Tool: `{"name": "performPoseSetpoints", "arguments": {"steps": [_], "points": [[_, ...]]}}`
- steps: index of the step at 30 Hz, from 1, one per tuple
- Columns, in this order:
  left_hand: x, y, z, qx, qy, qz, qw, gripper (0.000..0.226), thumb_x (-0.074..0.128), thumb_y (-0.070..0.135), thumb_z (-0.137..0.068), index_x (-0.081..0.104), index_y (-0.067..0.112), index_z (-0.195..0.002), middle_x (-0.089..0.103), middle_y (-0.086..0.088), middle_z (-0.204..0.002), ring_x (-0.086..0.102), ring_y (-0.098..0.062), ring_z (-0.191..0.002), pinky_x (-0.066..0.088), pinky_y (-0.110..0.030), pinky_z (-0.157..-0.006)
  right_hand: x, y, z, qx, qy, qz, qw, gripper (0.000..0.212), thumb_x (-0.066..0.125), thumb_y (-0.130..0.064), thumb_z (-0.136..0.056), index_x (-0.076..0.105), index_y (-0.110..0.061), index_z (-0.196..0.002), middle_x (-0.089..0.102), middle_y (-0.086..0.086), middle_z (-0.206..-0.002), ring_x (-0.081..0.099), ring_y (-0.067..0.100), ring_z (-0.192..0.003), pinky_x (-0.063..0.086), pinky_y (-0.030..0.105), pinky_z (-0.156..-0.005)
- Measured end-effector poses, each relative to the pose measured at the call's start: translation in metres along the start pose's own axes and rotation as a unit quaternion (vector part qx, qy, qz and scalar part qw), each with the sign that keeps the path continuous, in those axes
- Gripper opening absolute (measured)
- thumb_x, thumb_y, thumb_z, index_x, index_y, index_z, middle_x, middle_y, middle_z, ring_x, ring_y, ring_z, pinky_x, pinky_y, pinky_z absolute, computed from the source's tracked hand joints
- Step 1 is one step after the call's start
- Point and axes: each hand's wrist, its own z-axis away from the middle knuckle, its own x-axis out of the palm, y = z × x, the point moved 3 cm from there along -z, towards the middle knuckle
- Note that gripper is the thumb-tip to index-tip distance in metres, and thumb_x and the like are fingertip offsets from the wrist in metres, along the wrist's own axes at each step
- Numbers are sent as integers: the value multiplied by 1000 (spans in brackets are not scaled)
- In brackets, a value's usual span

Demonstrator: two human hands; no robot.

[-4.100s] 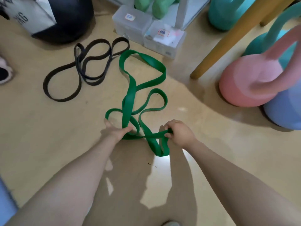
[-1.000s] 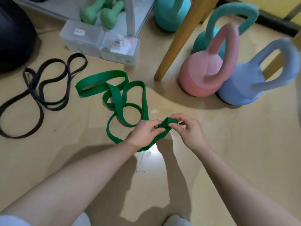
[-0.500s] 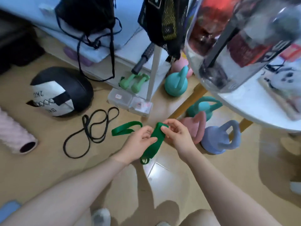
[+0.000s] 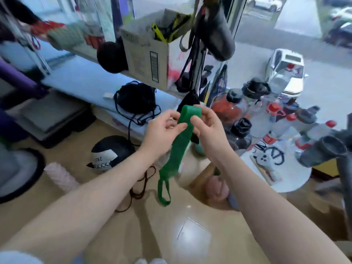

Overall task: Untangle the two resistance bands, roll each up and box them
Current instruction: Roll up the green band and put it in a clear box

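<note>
Green band lifted off the floor and gathered for rolling

The tan wooden floor point(image 4: 57, 212) no longer carries the wide green rubber resistance band point(image 4: 178, 149): a second ago its loops were spread there, and now it hangs in the air at chest height, doubled into a flat strip with a small loop dangling at the bottom. The thin black rubber resistance band point(image 4: 142, 187) lies where it was, on the floor beside the black-and-white medicine ball point(image 4: 109, 153), well apart from the green one, so the untangling looks done. The left hand point(image 4: 162, 134) pinches the strip just below its folded top, and the right hand point(image 4: 206, 128) pinches that top fold between thumb and fingers. This reads as the start of rolling; boxing both bands remains.
</note>
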Motion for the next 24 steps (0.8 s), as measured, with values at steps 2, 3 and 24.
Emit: {"name": "performPoseSetpoints", "arguments": {"steps": [2, 3, 24], "points": [[-8, 27, -7, 29, 37, -6, 999, 8, 65, 10, -85, 60, 10, -91, 68, -2, -76, 66, -10, -69, 53, -22, -67, 12, -6, 13, -13, -17, 33, 999, 32, 66, -19, -78, 58, -16, -109, 65, 4, -103, 62, 17, -95, 53, 29, -82], [-13, 38, -10, 41, 62, -2, 997, 7, 65, 10, -84, 59, 11, -88, 67, 0, -74, 66, -8, -67, 53, -22, -66, 16, -4, 21, -15, -23, 42, 999, 29, 66, -15, -82, 58, -13, -110, 65, 5, -103, 62, 16, -95, 53, 28, -82], [-139, -100, 114, -188, 119, 16, 975, 30, 46, 11, -96, 55, 15, -125, 63, 10, -111, 58, 8, -99, 42, -7, -84, 192, 99, 18, 133, -60, 20, 989, 15, 61, -8, -87, 66, -21, -81, 66, -3, -75, 62, 14, -71, 52, 31, -72]]}}
